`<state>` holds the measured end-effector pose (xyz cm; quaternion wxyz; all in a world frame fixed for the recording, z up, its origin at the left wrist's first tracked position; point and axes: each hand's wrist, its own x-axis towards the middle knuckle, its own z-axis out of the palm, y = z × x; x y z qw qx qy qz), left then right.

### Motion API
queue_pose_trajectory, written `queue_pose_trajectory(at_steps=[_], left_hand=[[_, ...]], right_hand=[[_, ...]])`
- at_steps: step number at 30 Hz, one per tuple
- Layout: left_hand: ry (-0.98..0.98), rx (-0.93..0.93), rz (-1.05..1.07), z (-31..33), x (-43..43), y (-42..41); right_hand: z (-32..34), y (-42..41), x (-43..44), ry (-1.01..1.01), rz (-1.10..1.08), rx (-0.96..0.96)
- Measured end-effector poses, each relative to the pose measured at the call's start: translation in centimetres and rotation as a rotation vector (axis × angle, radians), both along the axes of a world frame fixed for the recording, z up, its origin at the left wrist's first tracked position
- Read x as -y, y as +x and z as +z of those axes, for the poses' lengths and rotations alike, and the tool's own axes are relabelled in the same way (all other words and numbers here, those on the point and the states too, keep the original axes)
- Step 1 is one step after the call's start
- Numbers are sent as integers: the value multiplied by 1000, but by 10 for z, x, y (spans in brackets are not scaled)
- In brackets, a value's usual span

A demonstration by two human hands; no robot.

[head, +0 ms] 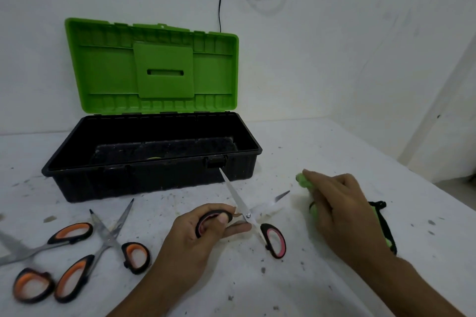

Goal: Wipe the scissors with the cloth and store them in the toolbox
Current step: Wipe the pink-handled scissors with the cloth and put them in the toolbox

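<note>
On the speckled white table (296, 291), in the head view, the left hand (195, 239) grips 1 handle loop of the pink-and-black scissors (247, 215): the thumb lies across the top of the loop and the other fingers curl through and under it. The blades are spread wide, 1 tip pointing up toward the toolbox latch, the other, blurred, pointing right toward the cloth. The free loop hangs just right of the hand. The right hand (342, 211) presses down on the green and black cloth (381, 224), fingers bent over it and bunching its green end; whether they pinch it or only rest on it I cannot tell. Behind both hands stands the toolbox (154, 152), green lid upright, black tub open. To the left, 2 orange-handled scissors (103, 242) lie on the table, blades apart, well clear of the hands.
</note>
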<state>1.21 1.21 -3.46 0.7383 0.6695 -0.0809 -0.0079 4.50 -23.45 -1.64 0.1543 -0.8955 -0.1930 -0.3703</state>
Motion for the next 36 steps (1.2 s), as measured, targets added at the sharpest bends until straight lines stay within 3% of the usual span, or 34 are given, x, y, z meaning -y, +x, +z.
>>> queue_pose_trajectory(at_steps=[6, 12, 15, 18, 20, 22, 24, 28, 31, 36], left_hand=[[-10, 3, 7, 0, 1, -1], [-33, -31, 1, 2, -1, 1], [-39, -48, -1, 2, -1, 1], [-74, -68, -6, 3, 0, 0], [-94, -73, -1, 3, -1, 0], [-93, -77, 0, 3, -2, 0], [-98, -82, 2, 2, -3, 1], [-107, -98, 6, 0, -4, 1], [-150, -105, 17, 0, -2, 2], [-190, -107, 23, -3, 2, 3]], right_hand=[[-14, -12, -19, -305, 94, -34], [-11, 1, 1, -45, -49, -142], [-2, 0, -3, 161, 15, -204], [1, -8, -13, -19, 161, -138], [-8, -6, -11, -150, 149, -133], [-13, 0, -5, -129, 81, -178], [-13, 2, -1, -26, 25, -207], [5, -7, -11, 384, 70, -297], [9, -17, -28, 548, 175, -549], [10, -16, -30, 1078, 237, -842]])
